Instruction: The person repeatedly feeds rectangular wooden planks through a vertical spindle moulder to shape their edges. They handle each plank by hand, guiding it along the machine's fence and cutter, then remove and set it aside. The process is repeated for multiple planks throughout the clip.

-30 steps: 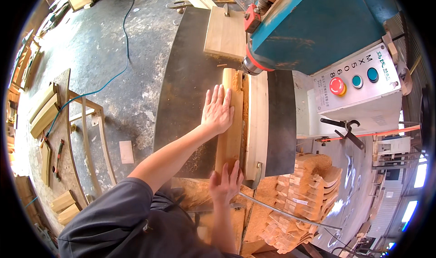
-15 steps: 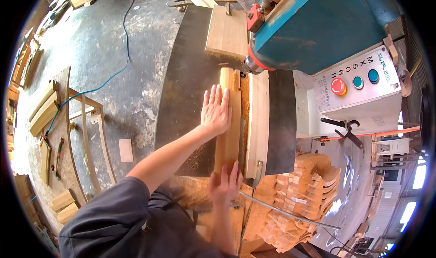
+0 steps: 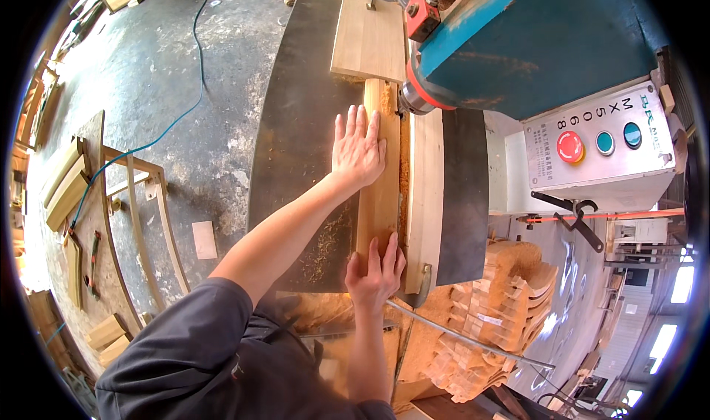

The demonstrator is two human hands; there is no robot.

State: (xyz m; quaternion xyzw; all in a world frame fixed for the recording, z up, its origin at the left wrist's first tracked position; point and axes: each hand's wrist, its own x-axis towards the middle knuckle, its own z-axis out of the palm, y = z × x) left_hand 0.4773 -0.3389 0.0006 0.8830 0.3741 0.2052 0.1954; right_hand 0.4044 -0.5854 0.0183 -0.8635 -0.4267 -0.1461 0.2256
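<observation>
1. Board [image 3: 380,205] has slid toward 12 o'clock on the table [image 3: 292,139].
2. Left hand [image 3: 359,148] lies flat, open, on the board's 12 o'clock half.
3. Right hand [image 3: 376,278], loosely open, rests fingertips on its 6 o'clock end.

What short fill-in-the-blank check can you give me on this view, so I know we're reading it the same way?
1. The left grip touches a long strip made of ____.
2. Of the strip's near and far ends, the right grip is at the ____ one.
3. The largest button on the control panel has a cap coloured ____.
4. Left or right: the stack of curved pieces stands in the picture's ____ half.

Missing words: wood; near; red; right.
</observation>
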